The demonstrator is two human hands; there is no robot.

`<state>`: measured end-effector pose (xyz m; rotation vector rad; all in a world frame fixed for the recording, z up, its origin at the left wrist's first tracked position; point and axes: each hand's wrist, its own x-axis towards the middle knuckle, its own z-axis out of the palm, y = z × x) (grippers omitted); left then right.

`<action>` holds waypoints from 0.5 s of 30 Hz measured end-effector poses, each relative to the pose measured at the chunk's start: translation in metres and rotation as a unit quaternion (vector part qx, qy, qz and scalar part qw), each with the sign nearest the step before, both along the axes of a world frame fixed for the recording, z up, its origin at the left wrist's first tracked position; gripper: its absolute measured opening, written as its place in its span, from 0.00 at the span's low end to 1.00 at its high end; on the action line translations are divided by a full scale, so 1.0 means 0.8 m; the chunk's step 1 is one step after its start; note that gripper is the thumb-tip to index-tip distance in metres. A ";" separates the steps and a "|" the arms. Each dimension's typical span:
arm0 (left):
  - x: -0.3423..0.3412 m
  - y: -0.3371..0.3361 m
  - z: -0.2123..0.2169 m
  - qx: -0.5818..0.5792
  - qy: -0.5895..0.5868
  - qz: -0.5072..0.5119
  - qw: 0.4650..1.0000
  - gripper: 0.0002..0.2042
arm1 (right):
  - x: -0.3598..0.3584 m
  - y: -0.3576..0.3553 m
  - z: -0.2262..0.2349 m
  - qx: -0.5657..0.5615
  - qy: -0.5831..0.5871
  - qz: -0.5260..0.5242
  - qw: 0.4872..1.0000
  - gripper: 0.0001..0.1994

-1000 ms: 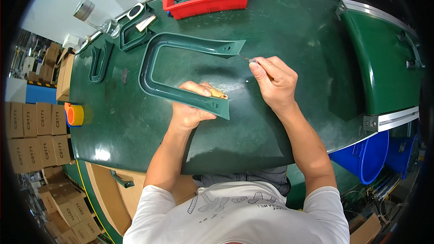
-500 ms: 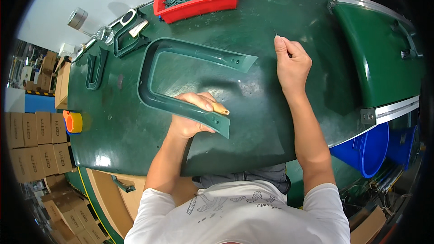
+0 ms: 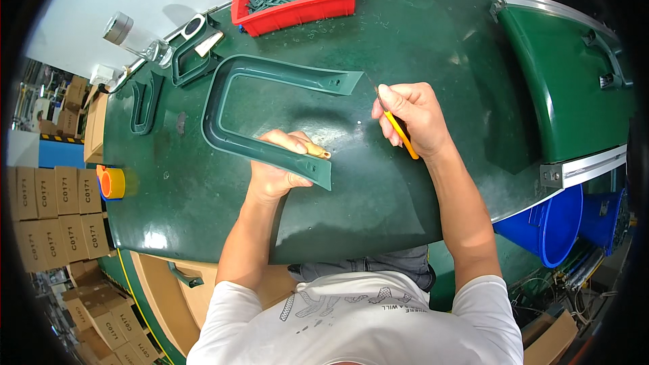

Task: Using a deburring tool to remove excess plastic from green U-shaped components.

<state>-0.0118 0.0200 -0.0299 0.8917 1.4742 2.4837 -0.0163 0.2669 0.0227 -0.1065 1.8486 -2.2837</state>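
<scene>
My left hand [image 3: 267, 174] is closed round the near arm of a large green U-shaped plastic piece [image 3: 218, 98]. The piece's bend lies to the left and its two slanted ends point right. A tan cover [image 3: 316, 151] sits on one fingertip of that hand, by small holes near the piece's end. In my closed right hand [image 3: 420, 118] is a slim knife [image 3: 403, 138] with a yellow handle, its thin blade pointing up and left. The blade tip is close to the far arm's slanted end; whether they touch I cannot tell.
A red bin [image 3: 297, 10] full of small green pieces stands at the back of the green table [image 3: 460, 47]. Smaller green U-shaped pieces [image 3: 145, 105], a glass bottle [image 3: 138, 40] and an orange tape roll [image 3: 110, 182] are left. Blue bins [image 3: 547, 226] stand beyond the right edge.
My right hand has moved left and down toward the U-shaped piece and turned, bringing the knife's yellow handle into sight. My left hand has shifted slightly up and left with the piece.
</scene>
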 end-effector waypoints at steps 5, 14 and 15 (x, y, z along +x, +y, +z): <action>0.000 0.000 0.003 0.000 0.004 -0.007 1.000 0.22 | 0.000 0.000 -0.002 0.002 0.000 -0.004 1.000 0.20; -0.002 -0.004 0.000 -0.012 0.003 -0.021 1.000 0.22 | 0.000 -0.001 -0.002 -0.001 -0.001 -0.001 1.000 0.19; -0.001 -0.004 0.000 -0.013 0.000 -0.013 1.000 0.22 | 0.000 -0.001 -0.002 -0.001 -0.004 0.000 1.000 0.19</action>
